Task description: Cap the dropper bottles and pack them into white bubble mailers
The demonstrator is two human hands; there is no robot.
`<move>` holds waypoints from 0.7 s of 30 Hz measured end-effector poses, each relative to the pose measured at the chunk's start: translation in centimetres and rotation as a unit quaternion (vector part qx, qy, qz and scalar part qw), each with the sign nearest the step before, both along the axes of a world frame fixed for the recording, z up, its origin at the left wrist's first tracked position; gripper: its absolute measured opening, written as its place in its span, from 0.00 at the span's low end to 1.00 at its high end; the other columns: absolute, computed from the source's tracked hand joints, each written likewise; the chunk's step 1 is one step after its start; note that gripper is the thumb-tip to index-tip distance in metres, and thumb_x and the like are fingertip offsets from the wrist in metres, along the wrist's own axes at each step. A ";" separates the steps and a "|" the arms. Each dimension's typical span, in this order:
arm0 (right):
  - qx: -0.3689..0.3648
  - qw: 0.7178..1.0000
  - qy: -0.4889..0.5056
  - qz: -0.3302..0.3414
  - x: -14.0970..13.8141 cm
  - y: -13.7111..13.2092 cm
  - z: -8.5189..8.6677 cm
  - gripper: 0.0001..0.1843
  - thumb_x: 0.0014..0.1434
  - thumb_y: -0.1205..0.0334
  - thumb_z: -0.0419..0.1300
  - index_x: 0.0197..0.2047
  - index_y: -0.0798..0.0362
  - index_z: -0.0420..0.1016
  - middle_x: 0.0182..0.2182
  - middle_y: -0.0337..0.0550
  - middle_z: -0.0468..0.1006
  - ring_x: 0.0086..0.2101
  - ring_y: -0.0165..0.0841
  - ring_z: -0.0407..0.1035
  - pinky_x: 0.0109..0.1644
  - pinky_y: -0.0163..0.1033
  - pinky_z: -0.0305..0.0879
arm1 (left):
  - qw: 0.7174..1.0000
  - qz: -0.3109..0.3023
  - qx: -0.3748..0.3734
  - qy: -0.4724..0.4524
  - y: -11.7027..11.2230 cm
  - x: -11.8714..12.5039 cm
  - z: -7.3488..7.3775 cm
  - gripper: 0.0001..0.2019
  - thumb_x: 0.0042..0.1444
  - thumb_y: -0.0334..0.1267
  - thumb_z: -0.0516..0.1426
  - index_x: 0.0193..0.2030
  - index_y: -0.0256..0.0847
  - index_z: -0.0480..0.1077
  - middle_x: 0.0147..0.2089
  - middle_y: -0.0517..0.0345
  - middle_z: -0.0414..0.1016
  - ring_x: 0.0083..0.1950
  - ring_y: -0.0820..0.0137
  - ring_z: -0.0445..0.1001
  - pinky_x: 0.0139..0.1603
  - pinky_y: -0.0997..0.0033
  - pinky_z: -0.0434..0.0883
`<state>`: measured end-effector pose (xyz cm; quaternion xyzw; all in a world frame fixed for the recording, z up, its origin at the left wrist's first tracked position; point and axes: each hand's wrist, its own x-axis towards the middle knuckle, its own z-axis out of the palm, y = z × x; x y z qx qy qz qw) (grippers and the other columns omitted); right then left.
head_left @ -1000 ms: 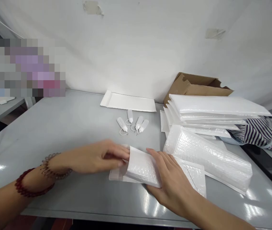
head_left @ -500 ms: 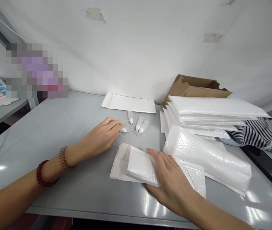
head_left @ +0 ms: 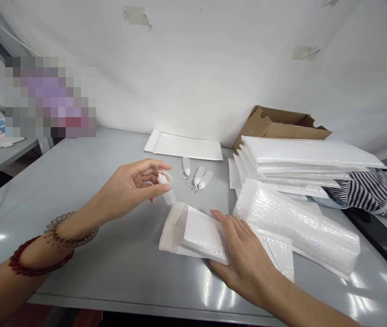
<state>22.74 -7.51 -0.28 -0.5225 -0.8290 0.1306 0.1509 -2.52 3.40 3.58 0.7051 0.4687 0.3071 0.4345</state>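
Note:
My left hand (head_left: 135, 186) is raised a little above the grey table (head_left: 87, 181) and pinches a small white bottle with a loop cord (head_left: 165, 186) between thumb and fingers. My right hand (head_left: 244, 259) lies flat, fingers stretched out, on a white bubble mailer (head_left: 196, 234) whose open flap points left, just below the held bottle. Three more small white bottles (head_left: 196, 175) lie on the table behind it.
A stack of bubble mailers (head_left: 302, 159) and one puffed mailer (head_left: 298, 222) sit at the right, before a brown cardboard box (head_left: 278, 120). A flat white envelope (head_left: 183, 146) lies by the wall. Striped cloth (head_left: 370, 190) hangs at the right edge.
My left hand left the mailer's mouth, reached back to the row of small bottles, picked one up and has drawn it toward the mailer. My right hand has stayed on the mailer.

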 end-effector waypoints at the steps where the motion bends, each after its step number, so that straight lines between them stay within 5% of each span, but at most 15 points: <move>1: 0.002 1.000 0.001 -0.004 0.0 0.1 0.0 0.39 0.50 0.67 0.59 0.62 0.54 0.45 0.46 0.52 0.70 0.43 0.46 0.66 0.46 0.55 0.66 | 0.999 -0.015 -0.034 -0.014 0.0 -0.2 0.4 0.13 0.54 0.42 0.62 0.45 0.42 0.72 0.33 0.59 0.76 0.27 0.74 0.73 0.26 0.77 0.71; 4: 0.008 1.000 0.006 -0.013 0.0 0.3 0.0 0.38 0.50 0.68 0.58 0.62 0.54 0.46 0.45 0.50 0.70 0.43 0.45 0.66 0.46 0.54 0.67 | 0.993 -0.061 -0.101 -0.008 -0.1 -0.4 0.8 0.07 0.54 0.41 0.62 0.37 0.42 0.76 0.29 0.59 0.79 0.28 0.72 0.76 0.30 0.75 0.73; 10: 0.018 1.000 0.009 -0.022 0.0 0.3 -0.1 0.37 0.50 0.67 0.58 0.61 0.52 0.47 0.45 0.50 0.71 0.43 0.45 0.67 0.44 0.52 0.68 | 0.971 -0.119 -0.206 0.019 -1.4 1.3 -0.3 0.08 0.53 0.40 0.60 0.38 0.42 0.78 0.36 0.60 0.82 0.40 0.66 0.79 0.40 0.73 0.73; 15: 0.021 1.000 0.012 -0.016 0.0 0.3 -0.1 0.36 0.51 0.67 0.58 0.61 0.52 0.48 0.44 0.50 0.72 0.42 0.45 0.67 0.44 0.52 0.67 | 0.962 -0.086 -0.258 -0.032 -3.2 3.5 -1.8 0.07 0.47 0.35 0.61 0.34 0.38 0.78 0.33 0.60 0.81 0.37 0.66 0.77 0.36 0.74 0.71; 21: 0.025 0.999 0.028 -0.008 0.0 0.3 -0.2 0.36 0.51 0.68 0.57 0.61 0.53 0.47 0.46 0.51 0.71 0.43 0.45 0.66 0.45 0.53 0.67 | 0.937 -0.165 -0.297 -0.075 -3.8 4.3 -2.5 0.09 0.51 0.33 0.54 0.32 0.37 0.77 0.29 0.61 0.75 0.35 0.69 0.74 0.34 0.76 0.69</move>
